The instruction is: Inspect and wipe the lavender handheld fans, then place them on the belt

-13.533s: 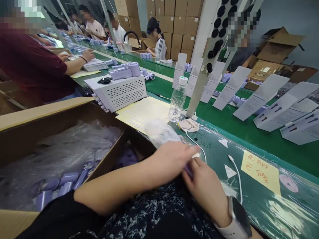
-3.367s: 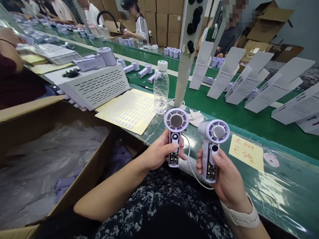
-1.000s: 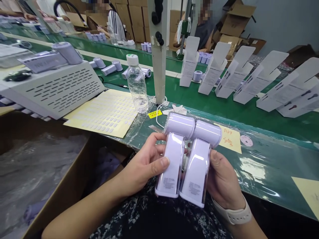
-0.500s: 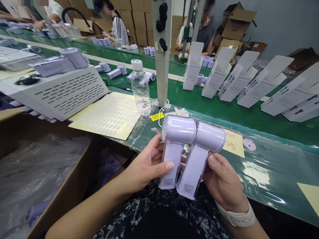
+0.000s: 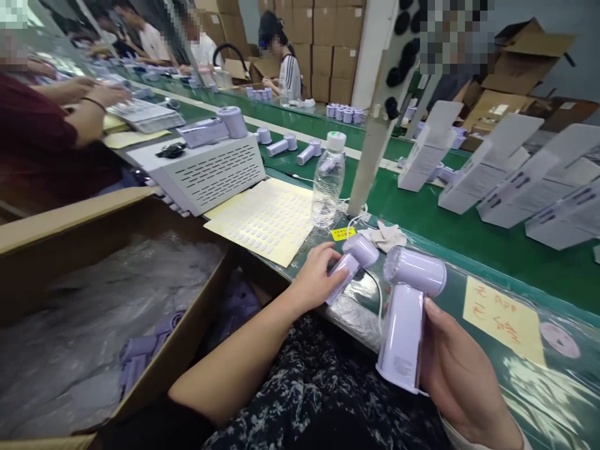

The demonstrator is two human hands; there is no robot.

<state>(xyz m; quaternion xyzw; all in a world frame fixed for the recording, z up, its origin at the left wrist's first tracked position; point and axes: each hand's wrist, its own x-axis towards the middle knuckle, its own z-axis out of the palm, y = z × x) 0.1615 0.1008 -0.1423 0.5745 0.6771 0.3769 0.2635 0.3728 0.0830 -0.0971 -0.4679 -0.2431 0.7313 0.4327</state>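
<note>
In my left hand (image 5: 323,278) is a lavender hair-dryer-shaped device (image 5: 360,251), tilted low over the near edge of the green table; my thumb and fingers close round its handle. My right hand (image 5: 452,356) grips a second lavender hair-dryer-shaped device (image 5: 407,325) by the handle, upright and nearer to me, its barrel at the top. Both have a glossy, clear covering. The fingers behind the second handle are mostly hidden. A white cable (image 5: 379,294) runs down between the two devices.
A clear bottle (image 5: 327,187) and a sticker sheet (image 5: 262,219) lie beyond my left hand, near a vented metal box (image 5: 220,175). A cardboard carton (image 5: 154,381) with plastic bags stands at left. White boxes (image 5: 492,165) line the belt; a post (image 5: 375,144) rises mid-table. Co-workers sit around.
The two devices, side by side before, are now apart. My left hand has carried one to the table edge, while my right hand keeps the other. The view has swung left.
</note>
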